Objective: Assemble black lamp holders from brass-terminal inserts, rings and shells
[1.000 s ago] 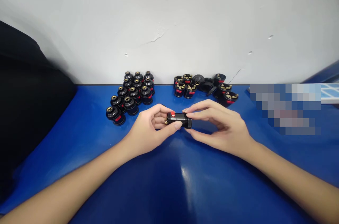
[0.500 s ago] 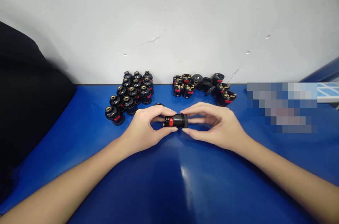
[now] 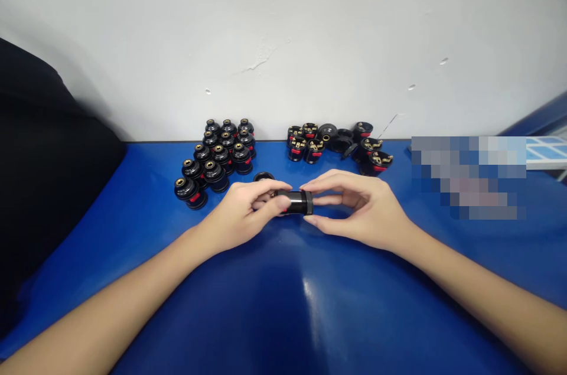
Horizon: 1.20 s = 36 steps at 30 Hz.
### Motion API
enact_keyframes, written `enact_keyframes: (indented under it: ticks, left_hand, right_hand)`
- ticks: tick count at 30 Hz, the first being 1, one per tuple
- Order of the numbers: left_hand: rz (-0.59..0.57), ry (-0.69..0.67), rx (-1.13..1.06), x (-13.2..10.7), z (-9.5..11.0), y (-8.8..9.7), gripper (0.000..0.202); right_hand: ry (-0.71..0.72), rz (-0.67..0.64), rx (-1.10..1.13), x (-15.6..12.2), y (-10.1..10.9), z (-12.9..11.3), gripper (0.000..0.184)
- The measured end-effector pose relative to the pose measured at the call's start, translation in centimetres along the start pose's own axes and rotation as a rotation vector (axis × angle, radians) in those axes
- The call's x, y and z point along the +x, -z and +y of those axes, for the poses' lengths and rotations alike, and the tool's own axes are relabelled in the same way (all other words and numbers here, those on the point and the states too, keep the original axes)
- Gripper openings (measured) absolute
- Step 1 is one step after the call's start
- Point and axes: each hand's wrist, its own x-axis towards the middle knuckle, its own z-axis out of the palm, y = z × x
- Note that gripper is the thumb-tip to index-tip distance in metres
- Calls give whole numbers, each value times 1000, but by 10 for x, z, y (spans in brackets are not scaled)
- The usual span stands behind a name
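Both my hands hold one small black lamp socket (image 3: 297,202) just above the blue table (image 3: 283,304). My left hand (image 3: 241,215) wraps its fingers round the socket's left end, thumb across the body. My right hand (image 3: 358,206) pinches the ribbed right end between thumb and forefinger. The red mark on the socket is mostly hidden by my left thumb. A loose black ring (image 3: 264,176) lies on the table just behind my left hand.
Several assembled black sockets with brass tops (image 3: 215,159) stand grouped at the back left by the white wall. Several open socket parts with brass contacts (image 3: 336,142) lie at the back right. A black mass (image 3: 44,174) fills the left edge. A blurred patch (image 3: 469,177) sits at right.
The socket has turned between my fingers: its red mark, on top earlier, has rolled forward under my left thumb. Both hands stayed close together in the same spot.
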Motion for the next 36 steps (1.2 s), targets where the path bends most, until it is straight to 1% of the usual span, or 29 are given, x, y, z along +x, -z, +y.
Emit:
enact_keyframes:
  ticks: [3, 5, 6, 9, 11, 13, 14, 16, 19, 21, 22, 24, 25, 27, 29, 30, 32, 36]
  left_hand:
    - [16, 94, -163, 1, 2, -3, 43]
    - [30, 147, -235, 1, 2, -6, 38]
    - [46, 148, -241, 2, 1, -8, 34]
    - [94, 110, -226, 3, 1, -10, 24]
    - [101, 91, -233, 2, 1, -10, 19]
    - [90, 50, -245, 1, 0, -9, 18]
    - [85, 5, -237, 0, -1, -9, 20]
    - [77, -131, -167, 0, -4, -7, 29]
    - [72, -362, 24, 1, -8, -3, 37]
    - [80, -447, 116, 3, -9, -1, 40]
    - [89, -465, 149, 3, -9, -1, 43]
    - [127, -465, 219, 3, -8, 1, 48]
    - [146, -458, 268, 3, -7, 2, 47]
    - [170, -434, 393, 2, -5, 4, 36]
    - [165, -404, 514, 0, -3, 6, 26]
    - [160, -390, 556, 0, -1, 6, 24]
    - [158, -361, 587, -1, 1, 6, 22]
    - [171, -330, 561, -2, 4, 2, 19]
  right_hand:
    - [13, -15, -20, -1, 0, 0, 37]
    - [18, -31, -39, -1, 0, 0, 37]
    - [20, -36, -47, -1, 0, 0, 38]
    - [5, -35, -47, -1, 1, 1, 38]
    - [-27, -37, -18, -1, 2, 2, 37]
    - [-69, -37, 17, 0, 3, 2, 36]
    - [-91, -33, 35, 0, 3, 2, 36]
    - [-137, -27, 69, 1, 4, 2, 37]
    - [-192, -26, 119, 3, 4, 3, 39]
    - [-206, -23, 148, 3, 5, 3, 40]
    - [-208, -18, 160, 3, 5, 4, 40]
    - [-209, -6, 175, 3, 4, 3, 41]
    - [-206, -1, 177, 3, 4, 3, 41]
    - [-197, 4, 170, 2, 4, 3, 40]
    - [-185, 4, 158, 2, 4, 2, 40]
    - [-181, 6, 153, 2, 4, 2, 41]
    - [-173, 10, 147, 2, 4, 2, 41]
    - [-166, 6, 138, 2, 4, 1, 40]
